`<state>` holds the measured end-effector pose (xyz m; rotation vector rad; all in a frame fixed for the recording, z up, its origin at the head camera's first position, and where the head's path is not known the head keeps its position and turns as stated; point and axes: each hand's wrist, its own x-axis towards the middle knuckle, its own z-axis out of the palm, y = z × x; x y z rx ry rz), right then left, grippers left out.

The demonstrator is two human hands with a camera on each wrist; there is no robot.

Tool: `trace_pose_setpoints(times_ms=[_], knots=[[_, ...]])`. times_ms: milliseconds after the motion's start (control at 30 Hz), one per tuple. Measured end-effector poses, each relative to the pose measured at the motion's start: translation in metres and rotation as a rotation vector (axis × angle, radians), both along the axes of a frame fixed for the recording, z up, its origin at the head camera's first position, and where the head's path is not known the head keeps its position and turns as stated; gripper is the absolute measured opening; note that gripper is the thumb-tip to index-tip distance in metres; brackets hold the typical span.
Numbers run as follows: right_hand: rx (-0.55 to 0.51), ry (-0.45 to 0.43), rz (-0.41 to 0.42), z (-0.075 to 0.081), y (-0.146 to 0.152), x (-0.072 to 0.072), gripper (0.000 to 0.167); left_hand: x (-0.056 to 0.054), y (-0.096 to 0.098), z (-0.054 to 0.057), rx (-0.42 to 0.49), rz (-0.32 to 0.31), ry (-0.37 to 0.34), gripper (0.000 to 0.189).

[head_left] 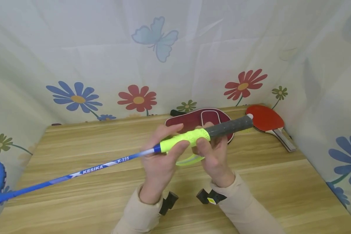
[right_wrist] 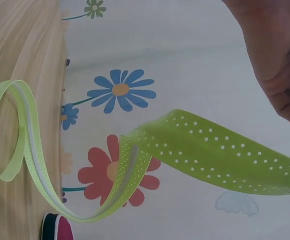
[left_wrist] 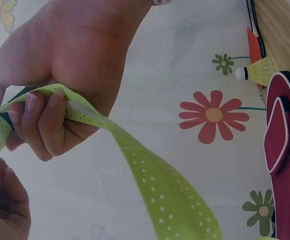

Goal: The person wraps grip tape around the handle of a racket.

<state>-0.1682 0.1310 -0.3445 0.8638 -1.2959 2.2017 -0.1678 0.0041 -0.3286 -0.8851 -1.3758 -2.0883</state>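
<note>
"Where is the badminton racket (head_left: 114, 162)?"

"In both hands, above a wood-grain desk (head_left: 61, 208). It slants from its blue head, cut off at the far left, to a dark grey handle end (head_left: 229, 127) at right. White lettering on the blue shaft reads KESIKA K-225."

"And the fingers?"

"The left hand (head_left: 161, 164) grips the handle section nearest the shaft, where bright yellow-green grip tape (head_left: 190, 135) is wrapped, its thumb in front. Just beside it, the right hand (head_left: 215, 159) curls its fingers, pinching the tape near the wrapped edge."

"Is any tape loose?"

"Yes, a perforated length twists down into a loop; I cannot tell whether it touches the desk."

"What lies behind?"

"A maroon case (head_left: 185, 122) with white trim, then a yellow shuttlecock (left_wrist: 260, 71), then a red table-tennis paddle (head_left: 264, 117) at right. A flower-printed curtain (head_left: 105, 42) hangs beyond."
</note>
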Motion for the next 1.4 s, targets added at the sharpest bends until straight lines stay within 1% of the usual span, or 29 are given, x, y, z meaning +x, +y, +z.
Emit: trace_pose_setpoints(times_ms=[67, 100, 167, 233, 267, 300, 333, 400, 467, 567, 667, 733, 833, 967, 1067, 1133, 1233, 1333, 1400], knots=[[-0.03, -0.032, -0.01, 0.0, 0.0, 0.001, 0.023, 0.0, 0.0, 0.001, -0.053, -0.015, 0.008, 0.052], [-0.042, -0.046, -0.022, 0.0, 0.0, 0.002, 0.024, -0.001, 0.001, 0.002, -0.067, -0.043, 0.013, 0.059], [-0.065, -0.072, -0.045, 0.0, 0.0, 0.003, 0.026, -0.002, 0.002, 0.003, -0.062, -0.128, 0.028, 0.072], [-0.067, -0.082, -0.067, 0.0, -0.001, 0.004, 0.027, -0.004, 0.002, 0.004, -0.032, -0.239, 0.032, 0.082], [-0.061, -0.078, -0.076, 0.0, -0.001, 0.004, 0.027, -0.004, 0.002, 0.004, -0.011, -0.304, 0.026, 0.086], [-0.049, -0.073, -0.087, 0.0, -0.001, 0.004, 0.026, -0.005, 0.002, 0.004, 0.003, -0.354, 0.018, 0.087], [-0.038, -0.062, -0.091, 0.0, -0.002, 0.004, 0.025, -0.005, 0.001, 0.004, 0.014, -0.389, 0.008, 0.087], [-0.011, -0.038, -0.099, 0.001, -0.002, 0.004, 0.023, -0.005, -0.001, 0.004, 0.023, -0.423, -0.023, 0.085], [0.027, -0.014, -0.112, 0.001, -0.003, 0.004, 0.023, -0.005, -0.005, 0.004, 0.024, -0.42, -0.056, 0.081], [0.111, 0.019, -0.139, 0.0, -0.002, 0.003, 0.026, -0.005, -0.009, 0.005, 0.033, -0.378, -0.077, 0.073], [0.204, 0.054, -0.16, -0.002, -0.001, 0.001, 0.028, -0.005, -0.01, 0.005, 0.039, -0.323, -0.075, 0.065], [0.247, 0.072, -0.165, -0.003, 0.0, 0.001, 0.028, -0.004, -0.01, 0.006, 0.038, -0.289, -0.079, 0.062], [0.284, 0.082, -0.172, -0.003, 0.001, 0.0, 0.027, -0.003, -0.012, 0.007, 0.035, -0.244, -0.101, 0.06], [0.303, 0.075, -0.201, -0.004, 0.002, 0.0, 0.026, -0.003, -0.013, 0.007, 0.049, -0.202, -0.123, 0.05], [0.291, 0.028, -0.219, -0.005, 0.003, -0.001, 0.027, -0.004, -0.013, 0.006, 0.06, -0.18, -0.127, 0.044], [0.271, -0.019, -0.206, -0.006, 0.003, -0.001, 0.032, -0.005, -0.013, 0.006, 0.064, -0.163, -0.124, 0.043], [0.23, -0.06, -0.173, -0.008, 0.004, -0.003, 0.045, -0.003, -0.011, 0.005, 0.07, -0.138, -0.133, 0.045], [0.203, -0.039, -0.158, -0.009, 0.004, -0.006, 0.053, 0.0, -0.008, 0.005, 0.079, -0.122, -0.163, 0.042], [0.199, -0.015, -0.175, -0.009, 0.004, -0.006, 0.051, 0.002, -0.007, 0.004, 0.079, -0.108, -0.185, 0.036]])
